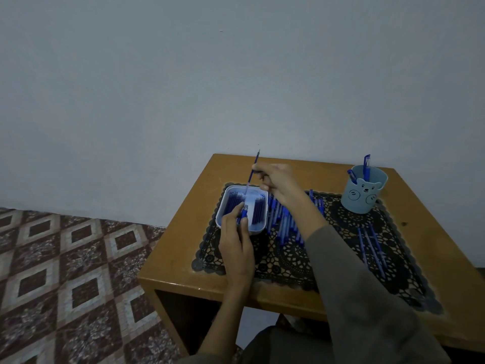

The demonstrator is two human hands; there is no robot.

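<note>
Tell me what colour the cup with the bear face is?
Light blue. The cup stands at the table's far right, seen best in the head view.

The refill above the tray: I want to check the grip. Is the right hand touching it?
Touching. The head view shows the right hand pinching the refill partway along its shaft, with its lower end over the white tray.

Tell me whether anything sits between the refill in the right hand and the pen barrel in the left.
Nothing visible does. The right hand pinches the refill, whose lower end meets the pen barrel that the left hand grips above the white tray.
</note>
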